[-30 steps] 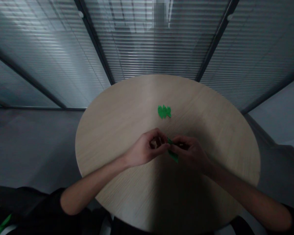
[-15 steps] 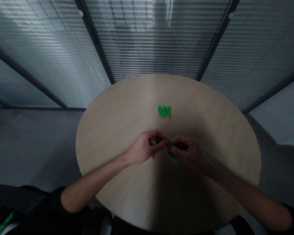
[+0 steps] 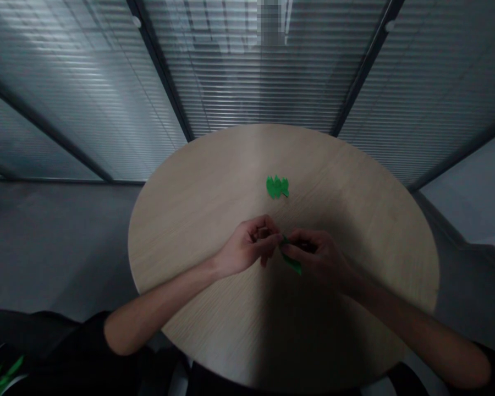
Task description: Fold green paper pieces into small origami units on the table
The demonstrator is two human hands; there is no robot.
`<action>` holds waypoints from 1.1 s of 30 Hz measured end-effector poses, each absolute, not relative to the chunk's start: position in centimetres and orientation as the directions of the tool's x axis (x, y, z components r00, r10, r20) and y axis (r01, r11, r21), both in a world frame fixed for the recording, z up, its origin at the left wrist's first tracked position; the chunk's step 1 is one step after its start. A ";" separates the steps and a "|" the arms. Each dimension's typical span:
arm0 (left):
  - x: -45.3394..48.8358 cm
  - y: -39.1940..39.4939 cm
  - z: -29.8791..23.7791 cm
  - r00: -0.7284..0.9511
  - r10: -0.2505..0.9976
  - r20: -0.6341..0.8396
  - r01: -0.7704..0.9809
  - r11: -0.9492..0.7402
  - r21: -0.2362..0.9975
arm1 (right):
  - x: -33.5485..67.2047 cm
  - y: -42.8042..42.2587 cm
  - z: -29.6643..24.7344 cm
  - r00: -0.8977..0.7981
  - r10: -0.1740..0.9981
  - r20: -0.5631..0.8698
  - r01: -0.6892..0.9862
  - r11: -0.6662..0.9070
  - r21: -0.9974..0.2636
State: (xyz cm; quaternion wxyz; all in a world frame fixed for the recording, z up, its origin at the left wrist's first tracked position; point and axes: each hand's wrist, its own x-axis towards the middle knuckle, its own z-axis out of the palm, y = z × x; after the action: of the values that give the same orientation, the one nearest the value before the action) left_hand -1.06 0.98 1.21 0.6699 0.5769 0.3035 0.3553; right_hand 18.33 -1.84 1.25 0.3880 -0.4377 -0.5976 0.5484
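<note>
Green leaf-shaped piece (image 3: 292, 265) is sitting between the two hands, with its lower end hanging out below the right fingertips and slanting down toward the wearer. The right hand (image 3: 324, 257) is pinching it between thumb and forefinger. The left hand (image 3: 245, 247) is bringing its thumb and forefinger together at the piece's upper end, almost meeting the right fingertips; whether they are gripping that end or only touching it, I cannot tell. The left hand's other fingers are curling loosely below.

Just beyond the hands, a cluster of green leaf shapes (image 3: 277, 187) is lying on the round wooden table (image 3: 190, 209), its pointed shapes standing side by side. Shadow is falling over the tabletop under and below the right hand. Past the table's far edge, ahead of both hands, window blinds (image 3: 231, 93) are hanging between dark frame bars (image 3: 165, 74). Well to the left of the left hand, nearer the wearer, some bright green strips (image 3: 2, 379) are showing beside the dark left sleeve (image 3: 82, 344).
</note>
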 end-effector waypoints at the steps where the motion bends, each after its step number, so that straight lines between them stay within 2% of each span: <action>1: -1.0 1.0 1.2 0.559 0.829 0.007 -0.138 0.084 0.987 | 18.3 -1.8 1.2 -0.317 0.948 -0.016 0.085 0.011 -0.996; 10: -1.1 1.2 1.7 0.579 0.814 -0.042 -0.083 0.110 0.990 | 18.6 -1.6 1.2 -0.300 0.953 -0.047 0.089 -0.021 -0.996; 19: -1.2 1.0 1.4 0.548 0.836 -0.019 0.007 0.018 1.000 | 18.5 -1.6 1.0 -0.306 0.951 -0.031 0.108 0.003 -0.994; 26: -1.2 0.8 1.0 0.582 0.813 0.022 -0.065 0.019 0.998 | 18.5 -1.7 0.7 -0.314 0.949 0.009 0.134 0.053 -0.990; 33: -1.3 1.1 1.8 0.566 0.821 0.081 -0.098 -0.031 0.995 | 18.4 -1.6 1.0 -0.328 0.944 -0.023 0.071 0.000 -0.997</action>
State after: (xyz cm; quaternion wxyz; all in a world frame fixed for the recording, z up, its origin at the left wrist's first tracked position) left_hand -1.27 1.14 1.84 0.6321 0.6191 0.2917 0.3634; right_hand 18.37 -1.55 0.98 0.3887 -0.4298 -0.5907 0.5614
